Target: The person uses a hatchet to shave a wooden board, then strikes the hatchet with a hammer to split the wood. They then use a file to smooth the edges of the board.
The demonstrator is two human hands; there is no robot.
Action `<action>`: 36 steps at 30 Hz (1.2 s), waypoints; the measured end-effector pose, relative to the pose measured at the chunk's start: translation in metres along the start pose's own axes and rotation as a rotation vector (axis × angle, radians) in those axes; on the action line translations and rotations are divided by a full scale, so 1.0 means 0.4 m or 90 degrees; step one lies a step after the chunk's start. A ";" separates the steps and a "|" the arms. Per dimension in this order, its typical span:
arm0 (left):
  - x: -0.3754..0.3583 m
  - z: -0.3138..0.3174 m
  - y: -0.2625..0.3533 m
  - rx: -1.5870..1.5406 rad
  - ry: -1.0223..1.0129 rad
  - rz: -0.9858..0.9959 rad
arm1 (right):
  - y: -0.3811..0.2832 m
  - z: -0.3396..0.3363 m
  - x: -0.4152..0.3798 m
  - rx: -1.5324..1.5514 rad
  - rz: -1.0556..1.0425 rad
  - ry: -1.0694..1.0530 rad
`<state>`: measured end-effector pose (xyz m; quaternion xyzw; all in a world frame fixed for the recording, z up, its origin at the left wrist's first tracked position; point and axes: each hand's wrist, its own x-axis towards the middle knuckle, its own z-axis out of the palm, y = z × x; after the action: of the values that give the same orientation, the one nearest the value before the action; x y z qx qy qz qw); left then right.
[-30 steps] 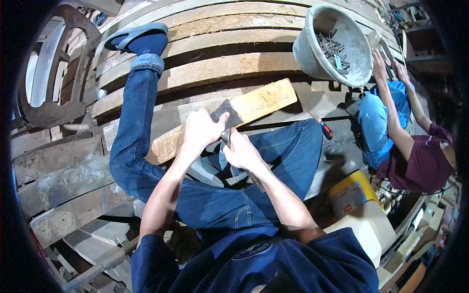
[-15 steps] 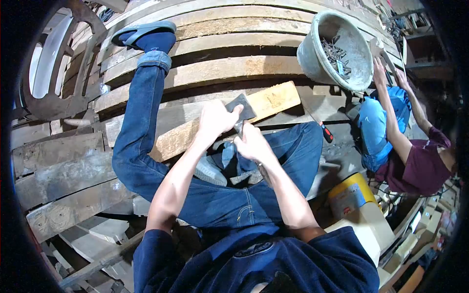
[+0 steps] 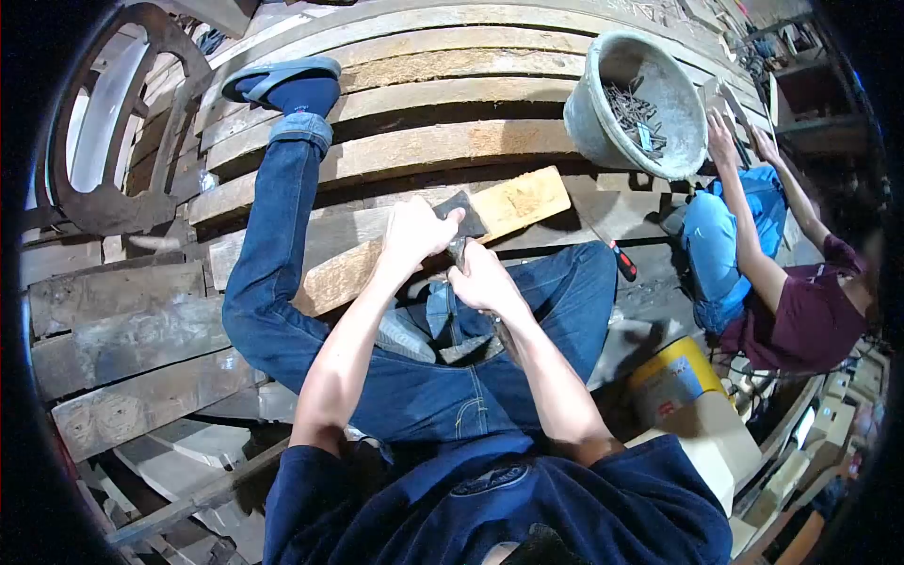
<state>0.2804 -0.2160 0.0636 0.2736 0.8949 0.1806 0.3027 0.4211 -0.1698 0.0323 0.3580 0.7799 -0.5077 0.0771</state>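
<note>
Across my legs lies a wooden block, its right end pale yellow. A dark, flat metal blade rests against its upper face. My left hand is closed on the blade's left side, thumb on top. My right hand wraps round the tool's handle just below the blade, and the handle runs down under my right forearm. A screwdriver with a red and black handle lies right of the block, near my knee.
A grey bucket holding many nails stands on the wooden planks at the upper right. Another person in a maroon shirt sits at the right. A yellow container is at the lower right. A curved frame stands at the upper left.
The view has shifted slightly. Both hands keep their hold on the tool, and the blade stays at nearly the same place on the block.
</note>
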 end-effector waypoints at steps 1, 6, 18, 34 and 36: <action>-0.004 -0.005 0.009 -0.005 -0.014 -0.010 | -0.006 -0.012 0.000 0.001 0.004 -0.011; 0.064 0.049 0.043 -0.034 -0.040 -0.001 | 0.044 -0.062 0.028 -0.019 0.015 0.024; 0.010 0.044 -0.005 0.035 0.077 0.083 | 0.003 -0.024 -0.019 -0.004 0.011 0.006; 0.047 0.117 0.043 0.054 0.018 0.040 | 0.088 -0.053 -0.004 -0.023 -0.041 0.095; 0.016 0.095 0.031 0.035 0.031 0.033 | 0.058 -0.030 -0.017 -0.046 0.000 0.093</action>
<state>0.3052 -0.1963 0.0385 0.3009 0.8992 0.1701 0.2683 0.4438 -0.1575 0.0240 0.3911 0.8012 -0.4516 0.0330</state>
